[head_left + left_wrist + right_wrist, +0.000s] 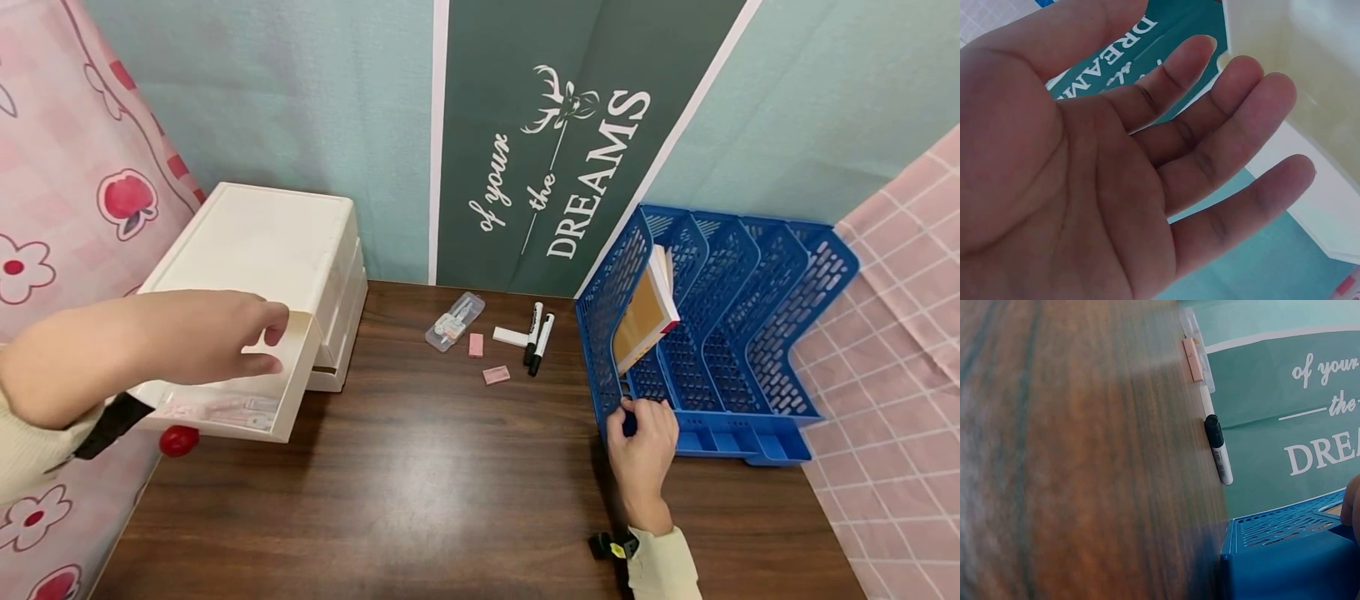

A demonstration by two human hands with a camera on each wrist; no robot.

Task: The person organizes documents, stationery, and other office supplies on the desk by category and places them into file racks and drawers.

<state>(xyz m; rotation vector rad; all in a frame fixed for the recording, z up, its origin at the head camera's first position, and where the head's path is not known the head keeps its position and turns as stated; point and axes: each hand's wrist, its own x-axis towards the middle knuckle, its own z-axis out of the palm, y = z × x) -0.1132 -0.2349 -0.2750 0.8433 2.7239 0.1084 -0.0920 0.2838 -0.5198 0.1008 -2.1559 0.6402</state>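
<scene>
My left hand (187, 333) hovers over the pulled-out top drawer (298, 387) of a white drawer unit (262, 225). Its fingers are loosely bent, and the palm (1110, 175) holds nothing in the left wrist view. Pink and clear packaged items (225, 411) lie inside the drawer. At the front left corner of the blue file rack (750, 422), my right hand (645, 450) grips the rack's edge with thumb and curled fingers. Just beyond it, a book (643, 321) leans in the leftmost slot. Only fingertips (1350, 506) of that hand show in the right wrist view.
Between the drawer unit and rack lie a clear case (455, 322), pink erasers (476, 345), a white block (510, 337) and two markers (542, 344). A red ball-shaped knob (178, 441) juts from the drawer front. Curtains stand behind the brown table (420, 517).
</scene>
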